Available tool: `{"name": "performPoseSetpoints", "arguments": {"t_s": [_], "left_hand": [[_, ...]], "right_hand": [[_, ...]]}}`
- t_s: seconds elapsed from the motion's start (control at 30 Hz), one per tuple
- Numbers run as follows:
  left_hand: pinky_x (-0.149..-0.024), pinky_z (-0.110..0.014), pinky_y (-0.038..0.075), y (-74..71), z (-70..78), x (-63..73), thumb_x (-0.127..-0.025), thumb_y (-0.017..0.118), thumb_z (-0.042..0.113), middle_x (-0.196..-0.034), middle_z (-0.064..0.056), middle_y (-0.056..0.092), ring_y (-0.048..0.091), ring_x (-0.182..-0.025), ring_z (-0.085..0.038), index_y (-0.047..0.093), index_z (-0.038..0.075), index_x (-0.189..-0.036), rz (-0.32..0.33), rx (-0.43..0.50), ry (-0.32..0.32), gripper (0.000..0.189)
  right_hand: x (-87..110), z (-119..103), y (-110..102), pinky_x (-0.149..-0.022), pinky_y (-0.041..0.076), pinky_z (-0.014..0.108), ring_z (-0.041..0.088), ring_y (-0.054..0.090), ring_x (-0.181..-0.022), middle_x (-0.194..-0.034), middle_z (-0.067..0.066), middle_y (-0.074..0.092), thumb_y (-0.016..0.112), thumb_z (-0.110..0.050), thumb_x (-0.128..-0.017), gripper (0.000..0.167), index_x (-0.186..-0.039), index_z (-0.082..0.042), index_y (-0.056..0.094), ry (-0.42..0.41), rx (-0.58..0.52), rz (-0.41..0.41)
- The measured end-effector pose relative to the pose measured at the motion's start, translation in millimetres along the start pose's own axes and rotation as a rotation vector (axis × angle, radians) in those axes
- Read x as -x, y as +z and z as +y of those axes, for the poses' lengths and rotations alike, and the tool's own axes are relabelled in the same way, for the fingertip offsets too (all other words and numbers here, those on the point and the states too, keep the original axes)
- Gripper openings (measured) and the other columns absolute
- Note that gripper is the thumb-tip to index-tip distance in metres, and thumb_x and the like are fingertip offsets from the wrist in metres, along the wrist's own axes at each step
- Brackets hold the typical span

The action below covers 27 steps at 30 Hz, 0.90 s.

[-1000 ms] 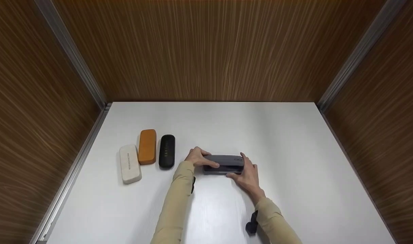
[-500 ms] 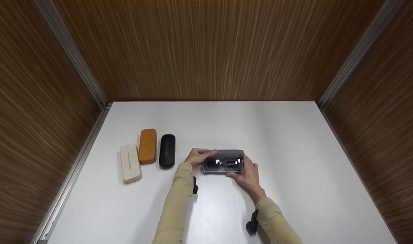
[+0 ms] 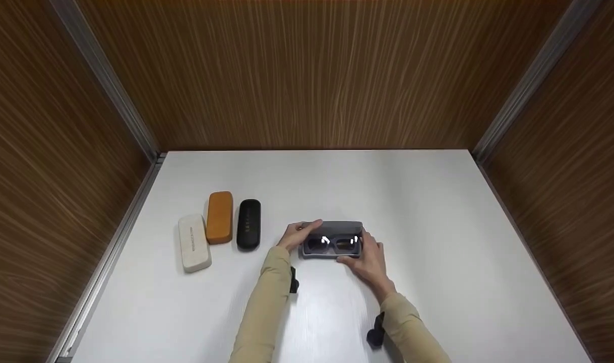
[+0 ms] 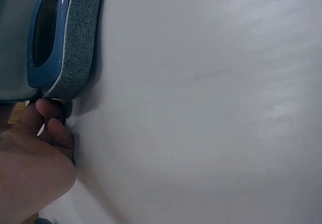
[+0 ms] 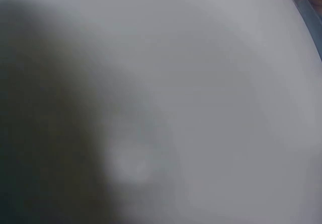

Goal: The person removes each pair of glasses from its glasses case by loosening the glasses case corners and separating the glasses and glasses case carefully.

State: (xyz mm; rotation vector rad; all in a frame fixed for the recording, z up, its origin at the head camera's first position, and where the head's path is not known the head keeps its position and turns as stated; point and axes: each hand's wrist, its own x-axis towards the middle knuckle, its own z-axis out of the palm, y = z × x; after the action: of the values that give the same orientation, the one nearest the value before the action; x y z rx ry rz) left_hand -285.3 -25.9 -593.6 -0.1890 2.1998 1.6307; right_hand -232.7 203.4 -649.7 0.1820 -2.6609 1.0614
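Observation:
A blue-grey glasses case (image 3: 341, 228) lies on the white table with its lid raised. Inside it rests a pair of sunglasses (image 3: 332, 245) with a blue frame and dark lenses. My left hand (image 3: 294, 236) holds the lid at its left end, thumb over the lid's upper left. In the left wrist view, the case's fabric-like wall (image 4: 80, 43) rises beside that hand (image 4: 35, 168), whose fingers are bent by the corner. My right hand (image 3: 370, 262) grips the case's right end, thumb at the front edge and fingers behind the side.
To the left lie three more glasses cases: a black one (image 3: 248, 225), an orange one (image 3: 220, 218) and an off-white one (image 3: 194, 243). The white table (image 3: 438, 212) is bounded by brown wood-grain panels (image 3: 307, 75) at the back and sides.
The lid has swung up and back under my left hand, bringing the sunglasses into view. My left thumb has moved up with the lid. My right hand has stayed at the right end.

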Motion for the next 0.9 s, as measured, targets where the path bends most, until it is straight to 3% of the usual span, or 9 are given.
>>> {"name": "performPoseSetpoints", "arguments": {"t_s": [0.17, 0.67, 0.77, 0.9], "left_hand": [[-0.125, -0.047, 0.031, -0.4, -0.1, -1.6, -0.087, 0.066, 0.062, -0.153, -0.019, 0.049, 0.04, -0.147, -0.036, 0.051, 0.003, -0.146, -0.007, 0.04, -0.013, 0.085], [-0.125, -0.047, 0.032, 2.4, -4.1, -4.7, -0.084, 0.068, 0.064, -0.154, -0.02, 0.048, 0.04, -0.147, -0.036, 0.049, 0.002, -0.147, 0.01, 0.031, -0.02, 0.091], [-0.126, -0.047, 0.03, 3.6, -3.8, -4.5, -0.083, 0.069, 0.065, -0.155, -0.02, 0.046, 0.038, -0.148, -0.036, 0.045, 0.001, -0.15, 0.015, 0.049, -0.036, 0.095], [-0.126, -0.047, 0.03, 3.6, -4.2, -3.4, -0.083, 0.07, 0.063, -0.155, -0.02, 0.045, 0.038, -0.148, -0.036, 0.043, 0.001, -0.151, 0.025, 0.061, -0.045, 0.096]], "right_hand": [[-0.6, 0.4, 0.3, -0.097, 0.037, 0.044, 0.033, 0.059, -0.119, -0.132, 0.015, 0.065, 0.093, -0.037, -0.068, 0.1, -0.149, -0.004, 0.044, -0.002, 0.009, 0.001], [-0.6, 0.8, -1.6, -0.094, 0.036, 0.044, 0.035, 0.059, -0.117, -0.129, 0.017, 0.066, 0.093, -0.036, -0.067, 0.099, -0.147, -0.002, 0.045, 0.002, -0.008, -0.014], [-0.8, 0.9, -4.4, -0.095, 0.036, 0.046, 0.036, 0.057, -0.121, -0.132, 0.019, 0.064, 0.092, -0.036, -0.069, 0.1, -0.148, -0.002, 0.043, -0.007, -0.029, -0.049], [-1.7, 0.9, -10.6, -0.109, 0.032, 0.055, 0.04, 0.05, -0.131, -0.141, 0.021, 0.057, 0.089, -0.037, -0.074, 0.103, -0.154, -0.003, 0.034, -0.003, -0.075, -0.147]]}}
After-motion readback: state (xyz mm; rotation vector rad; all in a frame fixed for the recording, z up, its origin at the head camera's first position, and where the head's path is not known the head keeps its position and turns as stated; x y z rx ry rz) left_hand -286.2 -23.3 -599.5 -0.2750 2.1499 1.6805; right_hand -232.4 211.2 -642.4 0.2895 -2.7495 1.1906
